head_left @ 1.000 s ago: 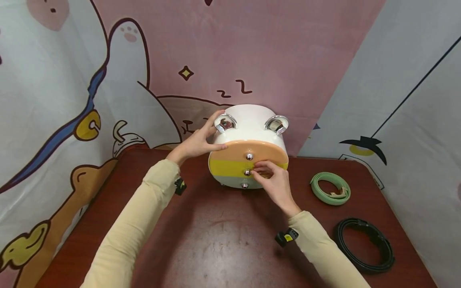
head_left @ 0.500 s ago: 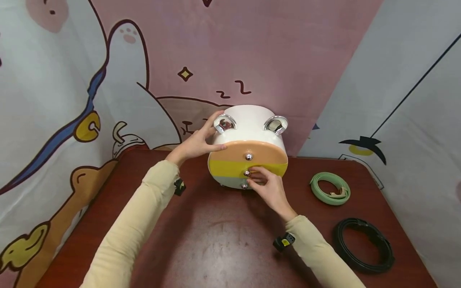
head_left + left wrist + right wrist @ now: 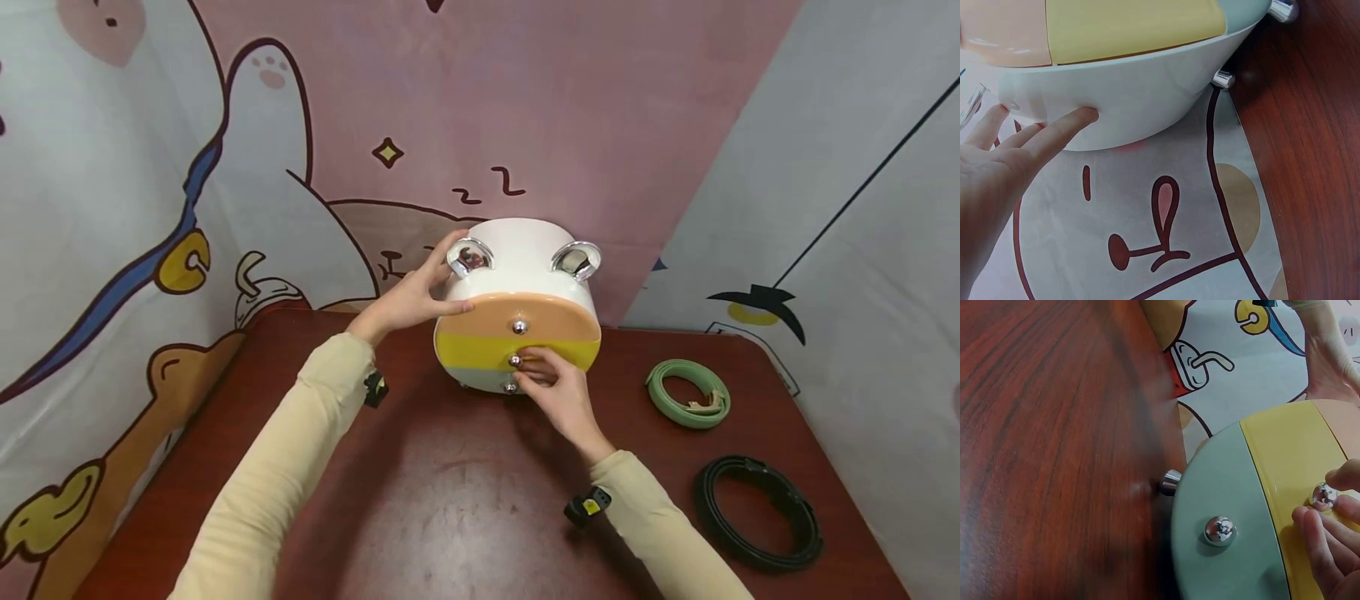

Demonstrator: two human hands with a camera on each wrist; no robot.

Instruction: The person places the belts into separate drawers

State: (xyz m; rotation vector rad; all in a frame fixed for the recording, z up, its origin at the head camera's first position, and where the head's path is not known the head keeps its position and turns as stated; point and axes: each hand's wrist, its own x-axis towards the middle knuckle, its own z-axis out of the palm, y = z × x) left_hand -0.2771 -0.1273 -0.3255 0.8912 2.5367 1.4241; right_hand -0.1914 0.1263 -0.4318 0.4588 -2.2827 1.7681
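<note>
Reddish-brown desk (image 3: pixel 450 517), cartoon-print cloth backdrop (image 3: pixel 637 108) rising behind its far edge. We have the white drawer unit (image 3: pixel 521 250) standing at the far edge, about midway between the far corners, oval front toward us. Long axis runs left-right, roughly parallel to that edge. Fronts stack peach drawer (image 3: pixel 480 315), yellow drawer (image 3: pixel 468 352), grey-green drawer (image 3: pixel 1200 487), top to bottom; we see none plainly pulled out.

Key relation: middle knob (image 3: pixel 515 360), on the yellow drawer, lies at the fingertips of the right hand (image 3: pixel 561 396), just left of it. That hand comes in from lower right and pinches the knob; the right wrist view backs this up. Left hand (image 3: pixel 408 296) isn't clenched: fingers extended against the unit's side wall, thumb on the peach drawer's upper left, beside the left chrome ear (image 3: pixel 470 257). So right is nearer the knob; left is higher, on the unit's other side. We read left as a brace, drawer travel as square to the long axis, toward the near edge.

Top knob (image 3: pixel 521 327) and bottom knob (image 3: pixel 1219 530) untouched. Further out: coiled green belt (image 3: pixel 686 417) by the right edge, toward the far right corner; coiled black belt (image 3: pixel 806 525) nearer us, same edge. Both well apart from the hands.
</note>
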